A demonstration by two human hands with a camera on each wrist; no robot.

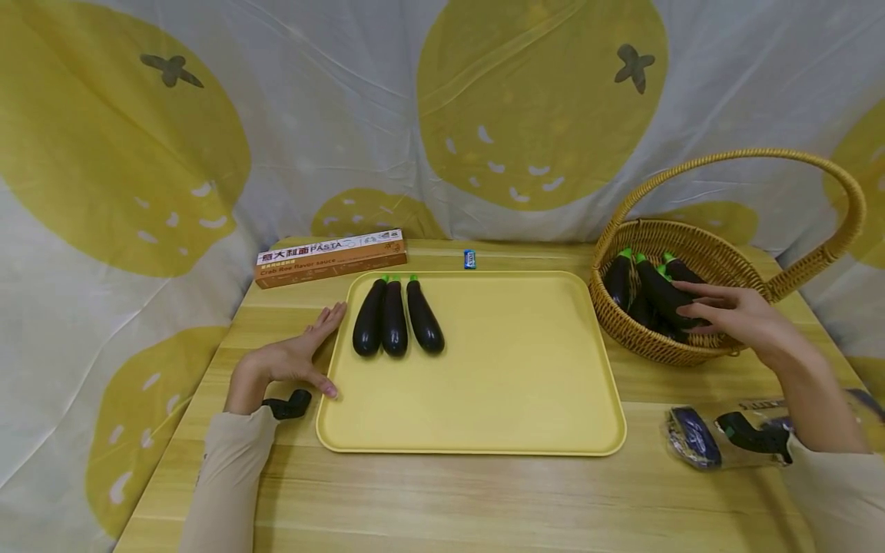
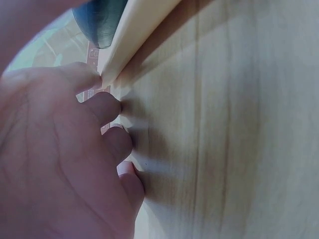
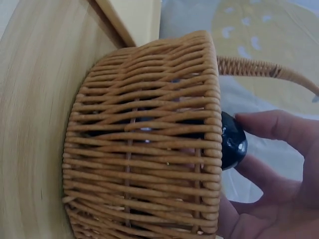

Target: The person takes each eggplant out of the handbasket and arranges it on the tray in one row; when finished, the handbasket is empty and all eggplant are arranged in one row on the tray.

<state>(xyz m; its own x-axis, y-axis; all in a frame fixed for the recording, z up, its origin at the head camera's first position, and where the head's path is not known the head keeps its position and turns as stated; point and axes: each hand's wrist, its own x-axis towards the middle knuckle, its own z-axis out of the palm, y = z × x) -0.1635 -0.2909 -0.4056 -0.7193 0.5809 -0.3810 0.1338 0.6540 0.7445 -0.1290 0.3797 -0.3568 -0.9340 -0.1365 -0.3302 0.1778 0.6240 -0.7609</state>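
Observation:
A yellow tray (image 1: 512, 369) lies on the wooden table, with three dark eggplants (image 1: 395, 319) side by side at its upper left. Beside the tray's left edge, my left hand (image 1: 293, 357) rests with fingers spread, thumb and fingertips at the rim. In the left wrist view its fingertips (image 2: 112, 107) touch down by the tray's side. A wicker basket (image 1: 650, 342) with several eggplants stands at the right. My right hand (image 1: 743, 315) reaches over its rim and holds one eggplant (image 1: 664, 296) between thumb and fingers. The right wrist view shows that eggplant's rounded end (image 3: 233, 142) above the rim.
Behind the tray's left corner lies a pasta box (image 1: 332, 257). A small blue packet (image 1: 469, 259) sits behind the tray. Under the right forearm is a clear plastic package (image 1: 694, 438). The basket's tall handle (image 1: 747, 153) arches above it. A lemon-print curtain (image 1: 346, 115) hangs behind the table.

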